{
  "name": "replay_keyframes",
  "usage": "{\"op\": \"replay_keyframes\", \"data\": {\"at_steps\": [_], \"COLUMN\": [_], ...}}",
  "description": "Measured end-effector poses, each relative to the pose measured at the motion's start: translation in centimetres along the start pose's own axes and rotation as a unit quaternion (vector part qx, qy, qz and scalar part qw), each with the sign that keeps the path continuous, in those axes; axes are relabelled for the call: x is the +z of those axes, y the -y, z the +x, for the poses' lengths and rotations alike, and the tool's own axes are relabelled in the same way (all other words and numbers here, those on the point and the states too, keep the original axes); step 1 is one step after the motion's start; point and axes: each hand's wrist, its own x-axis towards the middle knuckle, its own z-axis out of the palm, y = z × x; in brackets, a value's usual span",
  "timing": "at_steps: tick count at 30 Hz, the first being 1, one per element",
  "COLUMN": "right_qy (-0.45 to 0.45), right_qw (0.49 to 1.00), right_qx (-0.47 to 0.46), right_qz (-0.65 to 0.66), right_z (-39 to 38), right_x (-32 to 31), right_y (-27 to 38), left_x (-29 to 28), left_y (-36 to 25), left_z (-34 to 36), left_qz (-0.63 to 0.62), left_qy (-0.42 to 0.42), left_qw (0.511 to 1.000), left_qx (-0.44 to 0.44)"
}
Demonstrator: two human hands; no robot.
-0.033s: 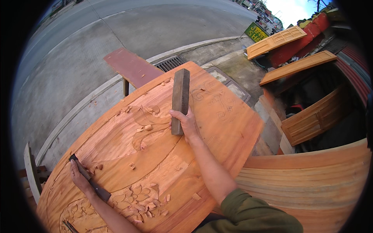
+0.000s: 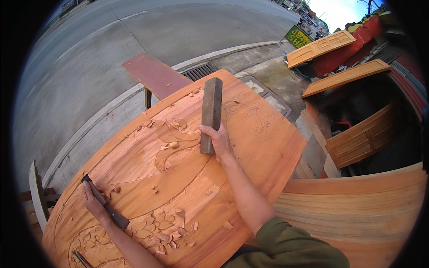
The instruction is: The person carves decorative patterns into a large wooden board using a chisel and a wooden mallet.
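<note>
My right hand (image 2: 218,140) grips the lower part of a long, square-edged wooden block (image 2: 212,102), grey-brown and worn. The block is tilted up over the middle of a large carved wooden panel (image 2: 268,154). To the left, my left hand (image 2: 94,203) is closed round a long dark tool (image 2: 117,217) with a black end, near the panel's curved left edge. Its exact kind is not clear. Carved leaf shapes (image 2: 154,225) and loose wood shavings (image 2: 173,145) cover parts of the panel. Pencilled scrolls (image 2: 252,114) mark its far right part.
A thin-legged reddish board (image 2: 156,76) stands beyond the panel, beside a drain grate (image 2: 199,71). Several slim dark tools (image 2: 82,259) lie at the lower left. On the right are a second wooden panel (image 2: 353,201) and panelled doors (image 2: 357,138). A road lies beyond.
The whole view has shifted slightly, so the panel and both hands appear a little further right. Both hands keep their holds on the block and the dark tool.
</note>
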Motion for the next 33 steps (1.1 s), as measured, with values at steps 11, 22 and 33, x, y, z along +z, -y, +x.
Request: {"op": "replay_keyframes", "data": {"at_steps": [11, 22, 33], "right_qy": [0.003, 0.003, 0.007], "right_qw": [1.000, 0.999, 0.999], "right_qx": [0.029, 0.035, 0.039], "right_qz": [-0.005, -0.024, -0.012], "right_z": [0.2, 0.2, 0.4], "right_x": [-0.2, -0.9, -0.8], "right_y": [-0.1, -0.1, -0.1], "left_x": [1.5, 1.1, 0.8], "left_y": [-2.4, -3.0, -3.2], "left_z": [-1.3, -2.1, -2.3], "left_qz": [-0.036, -0.080, -0.080], "left_qy": [0.019, -0.007, -0.020], "left_qw": [0.999, 0.997, 0.996], "left_qx": [-0.009, -0.019, -0.042]}}
